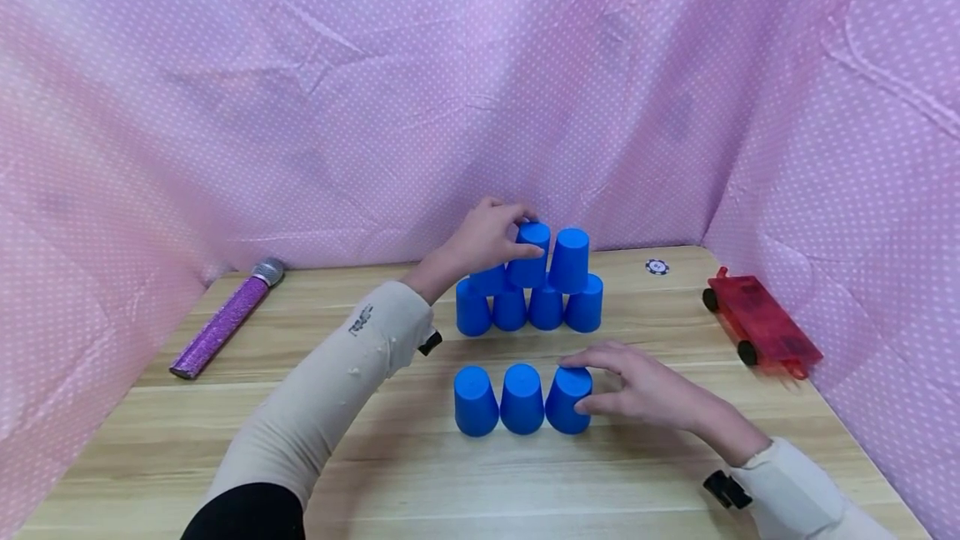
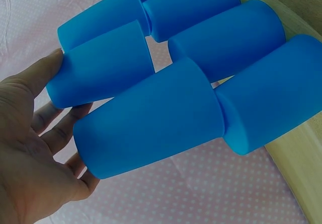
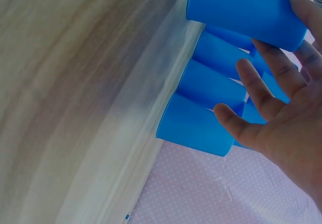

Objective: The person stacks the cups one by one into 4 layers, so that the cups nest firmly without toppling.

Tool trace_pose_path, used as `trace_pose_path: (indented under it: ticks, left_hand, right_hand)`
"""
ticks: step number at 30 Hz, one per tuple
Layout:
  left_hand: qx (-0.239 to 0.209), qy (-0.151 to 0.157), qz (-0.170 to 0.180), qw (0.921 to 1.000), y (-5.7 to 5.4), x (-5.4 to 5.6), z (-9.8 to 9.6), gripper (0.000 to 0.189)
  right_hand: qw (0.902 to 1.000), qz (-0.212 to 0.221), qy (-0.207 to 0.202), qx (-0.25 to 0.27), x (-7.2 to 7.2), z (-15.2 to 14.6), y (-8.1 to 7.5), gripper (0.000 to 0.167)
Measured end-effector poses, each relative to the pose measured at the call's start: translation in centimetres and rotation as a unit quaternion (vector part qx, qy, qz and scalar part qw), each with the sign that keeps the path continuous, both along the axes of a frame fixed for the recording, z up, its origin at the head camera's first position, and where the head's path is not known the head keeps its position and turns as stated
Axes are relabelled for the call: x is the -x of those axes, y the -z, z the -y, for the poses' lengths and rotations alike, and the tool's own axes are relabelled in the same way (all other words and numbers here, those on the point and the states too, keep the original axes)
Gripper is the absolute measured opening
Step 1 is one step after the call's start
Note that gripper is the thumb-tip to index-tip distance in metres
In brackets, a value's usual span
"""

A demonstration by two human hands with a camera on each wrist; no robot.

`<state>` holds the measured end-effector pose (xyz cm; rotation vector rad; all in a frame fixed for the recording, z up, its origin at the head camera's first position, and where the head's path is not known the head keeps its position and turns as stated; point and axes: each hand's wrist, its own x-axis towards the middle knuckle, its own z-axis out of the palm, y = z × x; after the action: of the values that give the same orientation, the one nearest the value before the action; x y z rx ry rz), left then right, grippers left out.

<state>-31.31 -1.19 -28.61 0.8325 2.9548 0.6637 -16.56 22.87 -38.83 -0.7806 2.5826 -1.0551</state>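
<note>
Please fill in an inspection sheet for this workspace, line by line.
Surface: light wood-grain tabletop.
Job's things: ten blue cups, mouth down; three in a front row, seven behind, with three atop a row of four.
Clutter: purple microphone at left; poker chip and red toy car at right.
Hands: left hand pinches the upper row's middle cup; right hand pinches the front row's rightmost cup.
Cables: nothing seen.
Surroundings: pink cloth with white dots, behind and at both sides.
</note>
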Motion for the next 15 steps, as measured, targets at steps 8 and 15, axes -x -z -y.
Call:
trace_pose_path:
  ticks: [8, 15]
  left_hand:
    - [0.011, -0.004, -0.009, 0.9999, 0.38, 0.16, -0.16, 0.056]
    - [0.021, -0.010, -0.004, 0.9997, 0.40, 0.14, -0.20, 0.056]
  right_hand:
    - [1.0000, 0.000, 0.001, 0.000, -0.02, 0.03, -0.01, 0.051]
    - [1.0000, 0.000, 0.003, -0.002, 0.02, 0.03, -0.01, 0.051]
